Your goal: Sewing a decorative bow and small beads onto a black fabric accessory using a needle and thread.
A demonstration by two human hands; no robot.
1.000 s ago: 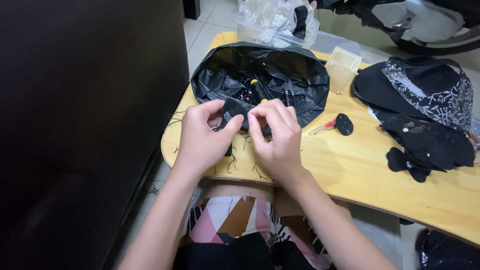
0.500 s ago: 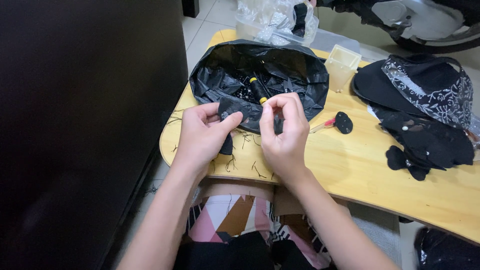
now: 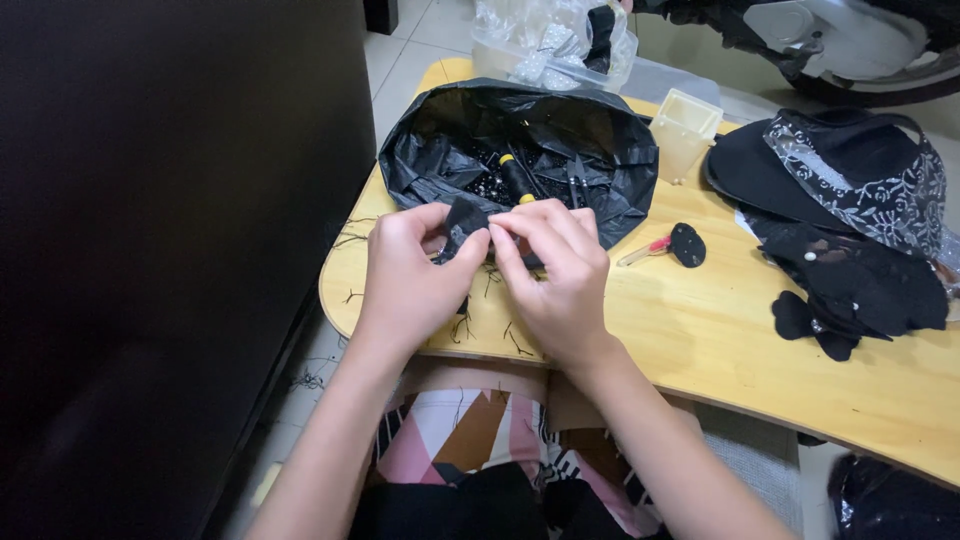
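A small scrap of black fabric sits pinched between both hands just above the near edge of a pale wooden table, held up close where the fingertips can work on it; the left hand grips it between thumb and curled fingers, while the right hand closes thumb and forefinger on its other edge, the remaining fingers folded loosely. Loose dark thread ends lie scattered on the wood beneath, right under the hands. Directly behind, an opened black plastic bag spreads like a bowl, holding small dark bits and a yellow-and-black tool, all within easy reach. To the right lie a red-handled tool with a black disc, a small translucent box and a pile of black lace and fabric pieces, well apart from the hands. A clear plastic container stands beyond the bag. A dark panel crowds the left side, hemming in the left arm
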